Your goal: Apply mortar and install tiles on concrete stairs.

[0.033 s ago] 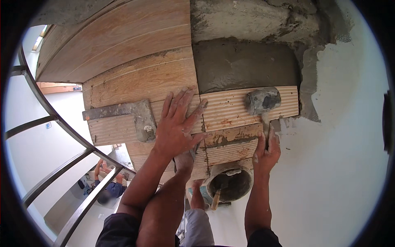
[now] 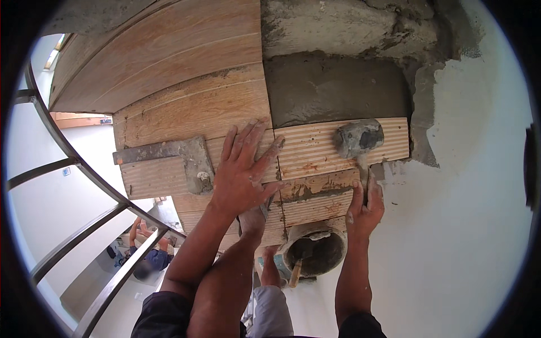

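My right hand (image 2: 365, 209) grips the handle of a rubber mallet (image 2: 360, 138). Its grey, mortar-smeared head is over a striped tile (image 2: 315, 152), at the tile's right half; I cannot tell whether they touch. My left hand (image 2: 245, 166) lies flat with fingers spread, fingertips at the joint between the wood-look tiles (image 2: 191, 110) and the striped one. Behind the striped tile is a bed of wet grey mortar (image 2: 338, 87). To the left of my left hand an L-shaped metal square (image 2: 194, 166), crusted with mortar, rests on the tiles.
A bucket (image 2: 315, 250) with mortar and a wooden-handled tool (image 2: 296, 272) stands below the tiled steps. A metal railing (image 2: 73, 155) curves along the left. Another person (image 2: 155, 256) is beyond it, lower down. A white wall (image 2: 468, 197) rises at the right.
The mallet's head has shifted very slightly to the left. My left hand and the tiles have stayed where they were.
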A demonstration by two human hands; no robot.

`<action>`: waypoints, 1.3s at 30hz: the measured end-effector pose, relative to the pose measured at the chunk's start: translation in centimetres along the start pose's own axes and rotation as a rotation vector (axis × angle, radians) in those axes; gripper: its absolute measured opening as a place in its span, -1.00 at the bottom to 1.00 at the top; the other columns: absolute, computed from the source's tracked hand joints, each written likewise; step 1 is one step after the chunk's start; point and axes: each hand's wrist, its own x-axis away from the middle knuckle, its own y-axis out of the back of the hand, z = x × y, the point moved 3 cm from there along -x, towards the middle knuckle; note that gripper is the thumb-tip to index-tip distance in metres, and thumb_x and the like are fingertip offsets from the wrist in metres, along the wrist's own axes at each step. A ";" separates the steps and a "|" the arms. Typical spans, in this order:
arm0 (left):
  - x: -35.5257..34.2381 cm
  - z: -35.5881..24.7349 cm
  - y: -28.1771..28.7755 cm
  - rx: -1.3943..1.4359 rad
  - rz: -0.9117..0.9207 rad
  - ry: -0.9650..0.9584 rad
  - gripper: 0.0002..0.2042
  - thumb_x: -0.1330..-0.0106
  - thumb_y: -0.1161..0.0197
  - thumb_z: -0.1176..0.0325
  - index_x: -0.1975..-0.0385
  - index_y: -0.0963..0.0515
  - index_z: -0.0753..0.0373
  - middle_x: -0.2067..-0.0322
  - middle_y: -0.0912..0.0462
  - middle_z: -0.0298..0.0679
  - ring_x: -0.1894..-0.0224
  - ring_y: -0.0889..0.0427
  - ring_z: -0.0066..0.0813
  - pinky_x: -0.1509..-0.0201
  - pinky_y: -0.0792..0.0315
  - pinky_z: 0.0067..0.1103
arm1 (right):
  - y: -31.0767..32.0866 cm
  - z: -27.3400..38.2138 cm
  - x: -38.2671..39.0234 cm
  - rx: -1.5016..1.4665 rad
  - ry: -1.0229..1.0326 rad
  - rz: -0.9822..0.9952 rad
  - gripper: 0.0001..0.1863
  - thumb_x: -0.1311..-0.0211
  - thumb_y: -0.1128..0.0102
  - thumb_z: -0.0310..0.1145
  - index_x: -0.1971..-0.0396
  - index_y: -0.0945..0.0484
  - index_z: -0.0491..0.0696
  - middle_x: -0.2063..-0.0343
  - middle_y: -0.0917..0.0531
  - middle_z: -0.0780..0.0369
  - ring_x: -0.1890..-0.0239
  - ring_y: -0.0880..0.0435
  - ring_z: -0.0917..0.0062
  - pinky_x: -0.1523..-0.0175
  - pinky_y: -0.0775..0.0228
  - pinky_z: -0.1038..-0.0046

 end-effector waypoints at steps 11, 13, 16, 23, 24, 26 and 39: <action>0.0 0.1 -0.3 -0.008 -0.016 -0.009 -0.13 0.08 -0.65 0.01 -0.38 -0.56 0.02 -0.51 -0.27 -0.06 -0.55 -0.24 0.00 -0.67 -0.02 0.00 | -1.3 0.3 1.8 -0.028 0.138 -0.088 -0.68 -0.41 -0.39 -0.39 0.01 -0.65 -0.32 0.31 -0.66 -0.03 0.29 -0.67 -0.02 0.16 -0.56 0.14; 0.1 0.1 -0.2 -0.005 -0.015 -0.005 -0.14 0.09 -0.65 0.01 -0.36 -0.58 0.04 -0.51 -0.28 -0.05 -0.55 -0.25 0.00 -0.67 -0.02 0.00 | -1.2 0.5 1.9 -0.056 0.137 -0.082 -0.67 -0.41 -0.39 -0.39 0.00 -0.64 -0.33 0.31 -0.65 -0.03 0.29 -0.67 -0.03 0.17 -0.56 0.14; 0.2 0.2 -0.4 -0.016 -0.020 -0.005 -0.14 0.12 -0.66 0.01 -0.33 -0.61 0.06 -0.49 -0.30 -0.04 -0.55 -0.25 0.01 -0.66 -0.02 0.00 | -1.0 0.6 2.5 -0.124 0.062 -0.007 -0.65 -0.42 -0.38 -0.40 -0.05 -0.62 -0.35 0.27 -0.66 -0.03 0.27 -0.68 0.02 0.15 -0.56 0.18; 0.1 0.0 -0.4 -0.045 -0.049 -0.053 -0.13 0.17 -0.67 -0.08 -0.27 -0.64 0.10 -0.49 -0.35 -0.02 -0.54 -0.31 0.07 -0.63 -0.08 0.05 | -3.2 -3.1 11.6 -0.532 -0.449 -0.194 -0.63 -0.51 -0.25 -0.38 -0.14 -0.58 -0.34 0.18 -0.72 0.13 0.19 -0.64 0.48 0.03 -0.50 0.42; 0.0 -0.1 -0.4 -0.050 -0.069 -0.064 -0.15 0.16 -0.68 -0.07 -0.24 -0.65 0.12 -0.49 -0.36 0.00 -0.53 -0.32 0.09 -0.62 -0.09 0.07 | -3.9 -3.8 12.9 -0.584 -0.555 -0.189 -0.63 -0.52 -0.23 -0.36 -0.14 -0.58 -0.33 0.20 -0.71 0.17 0.20 -0.62 0.53 0.06 -0.49 0.46; 0.1 0.0 -0.5 -0.058 -0.075 -0.086 -0.17 0.15 -0.68 -0.06 -0.22 -0.65 0.15 -0.48 -0.36 0.02 -0.52 -0.34 0.12 -0.61 -0.10 0.08 | -4.3 -3.0 12.7 -0.444 -0.355 -0.226 -0.65 -0.52 -0.24 -0.34 -0.11 -0.59 -0.30 0.29 -0.67 0.20 0.30 -0.60 0.50 0.15 -0.48 0.47; -0.4 -0.5 -1.2 -0.119 -0.044 -0.150 -0.17 -0.16 -0.52 -0.18 -0.37 -0.51 0.20 -0.47 -0.44 -0.07 -0.52 -0.34 0.11 -0.63 -0.01 0.08 | -17.3 -5.6 18.4 -0.609 -0.562 -0.174 -0.44 -0.49 -0.19 -0.29 -0.31 -0.34 -0.34 -0.01 -0.59 -0.11 -0.01 -0.60 0.17 -0.15 -0.43 0.22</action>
